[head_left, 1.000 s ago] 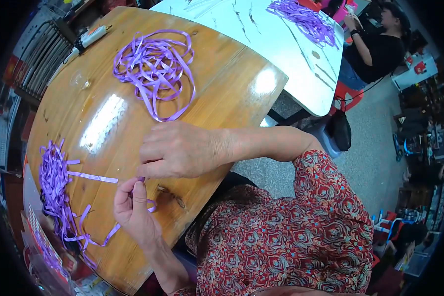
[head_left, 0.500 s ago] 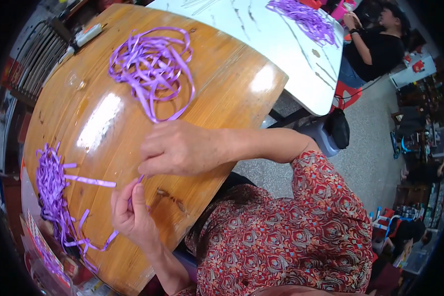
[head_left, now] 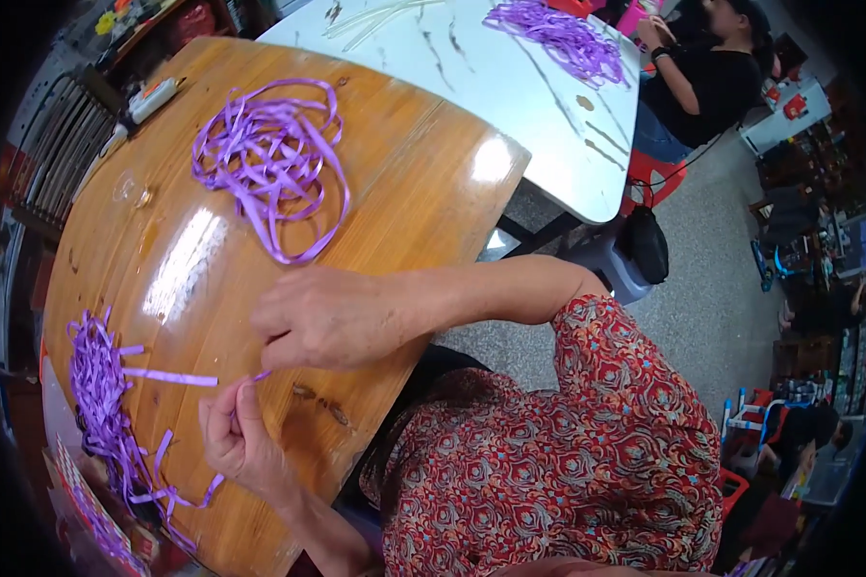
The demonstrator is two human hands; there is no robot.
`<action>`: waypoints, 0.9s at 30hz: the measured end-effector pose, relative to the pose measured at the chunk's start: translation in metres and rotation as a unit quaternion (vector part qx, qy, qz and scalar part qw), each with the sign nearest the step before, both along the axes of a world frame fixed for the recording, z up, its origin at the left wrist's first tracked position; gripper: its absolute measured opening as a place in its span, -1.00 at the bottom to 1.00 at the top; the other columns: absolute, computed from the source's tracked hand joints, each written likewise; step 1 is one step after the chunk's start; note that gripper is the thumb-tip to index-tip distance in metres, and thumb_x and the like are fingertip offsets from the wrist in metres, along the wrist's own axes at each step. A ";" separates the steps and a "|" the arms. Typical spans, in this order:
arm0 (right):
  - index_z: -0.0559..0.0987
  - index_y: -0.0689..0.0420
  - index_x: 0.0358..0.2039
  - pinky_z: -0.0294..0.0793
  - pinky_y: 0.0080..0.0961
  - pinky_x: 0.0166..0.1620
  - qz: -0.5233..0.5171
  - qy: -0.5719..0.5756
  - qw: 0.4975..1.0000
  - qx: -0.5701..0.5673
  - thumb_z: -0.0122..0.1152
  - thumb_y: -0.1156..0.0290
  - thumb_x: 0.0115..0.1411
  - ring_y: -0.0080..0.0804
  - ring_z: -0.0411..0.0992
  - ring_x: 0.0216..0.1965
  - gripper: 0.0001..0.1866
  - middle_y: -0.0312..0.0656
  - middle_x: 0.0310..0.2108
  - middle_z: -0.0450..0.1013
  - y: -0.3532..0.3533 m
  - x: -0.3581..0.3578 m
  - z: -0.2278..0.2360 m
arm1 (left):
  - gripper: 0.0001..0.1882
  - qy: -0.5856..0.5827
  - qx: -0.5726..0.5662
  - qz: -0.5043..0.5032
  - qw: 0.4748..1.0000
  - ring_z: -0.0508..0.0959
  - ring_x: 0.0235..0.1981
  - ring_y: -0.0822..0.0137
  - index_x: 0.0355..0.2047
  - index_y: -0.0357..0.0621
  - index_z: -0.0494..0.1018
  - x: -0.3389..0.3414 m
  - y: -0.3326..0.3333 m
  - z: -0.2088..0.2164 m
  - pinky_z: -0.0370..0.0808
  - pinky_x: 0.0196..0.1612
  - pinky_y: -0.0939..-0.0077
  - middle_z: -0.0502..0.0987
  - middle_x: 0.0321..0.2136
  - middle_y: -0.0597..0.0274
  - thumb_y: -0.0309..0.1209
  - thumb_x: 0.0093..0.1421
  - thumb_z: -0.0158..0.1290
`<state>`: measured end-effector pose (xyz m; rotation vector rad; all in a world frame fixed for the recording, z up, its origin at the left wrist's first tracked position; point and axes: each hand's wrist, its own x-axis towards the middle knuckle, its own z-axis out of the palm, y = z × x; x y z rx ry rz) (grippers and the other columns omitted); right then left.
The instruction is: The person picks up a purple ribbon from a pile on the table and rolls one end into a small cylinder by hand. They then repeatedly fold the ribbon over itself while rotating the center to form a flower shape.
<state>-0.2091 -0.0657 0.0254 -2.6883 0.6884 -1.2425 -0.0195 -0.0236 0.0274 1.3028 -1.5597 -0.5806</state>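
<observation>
Thumb and fingers of my left hand (head_left: pixel 247 442) are closed in a pinch on a thin purple ribbon (head_left: pixel 263 376). Just beyond it, my right hand (head_left: pixel 319 319) is curled with its back up, and the same ribbon runs in under its fingers. Only a short bit shows between the two hands; the rest is hidden in them. Both hands are over the near part of a wooden table (head_left: pixel 394 183). Left of them lies a pile of cut purple ribbon pieces (head_left: pixel 101 380), one strip reaching toward my left hand. A loose tangle of long purple ribbon (head_left: pixel 260 163) lies farther back.
A white glue gun (head_left: pixel 152 99) lies by the table's far left edge. A white marble-patterned table (head_left: pixel 510 125) adjoins at the back, with another purple ribbon heap (head_left: pixel 558 38) on it. A person in black (head_left: pixel 712 82) sits beyond it. A grey bin (head_left: pixel 611 260) stands on the floor.
The whole view has shifted slightly, so the table and ribbons appear lower and more to the left. Both hands keep nearly the same pinching pose on the ribbon.
</observation>
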 end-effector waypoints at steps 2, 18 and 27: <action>0.47 0.14 -0.51 0.31 -0.39 -0.46 0.012 -0.018 0.999 0.027 0.10 0.41 -0.06 -0.28 0.34 -0.45 -0.90 -0.22 -0.52 0.30 -0.002 -0.001 -0.004 | -0.96 0.057 0.040 0.003 0.998 0.18 -0.60 0.64 -0.45 -0.34 0.51 0.000 -0.002 -0.003 0.06 -0.58 0.76 0.24 -0.57 0.46 -0.64 0.07 0.07; 0.56 0.22 -0.37 0.38 -0.61 -0.38 0.050 -0.038 0.942 0.329 0.18 0.62 0.00 -0.50 0.45 -0.42 -0.86 -0.25 -0.48 0.47 -0.012 0.008 0.002 | -0.95 0.089 0.011 -0.006 0.996 0.12 -0.63 0.61 -0.48 -0.24 0.54 0.009 -0.013 -0.010 0.03 -0.60 0.69 0.17 -0.68 0.47 -0.54 0.01 0.17; 0.56 0.29 -0.25 0.36 -0.66 -0.25 0.245 -0.321 0.630 0.663 0.13 0.64 0.05 -0.55 0.40 -0.32 -0.79 -0.20 -0.35 0.48 -0.007 0.023 -0.012 | -0.87 0.427 0.138 -0.121 0.886 0.37 -0.46 0.65 -0.30 -0.26 0.46 0.001 -0.010 -0.015 0.29 -0.37 0.82 0.45 -0.48 0.45 -0.58 0.10 0.08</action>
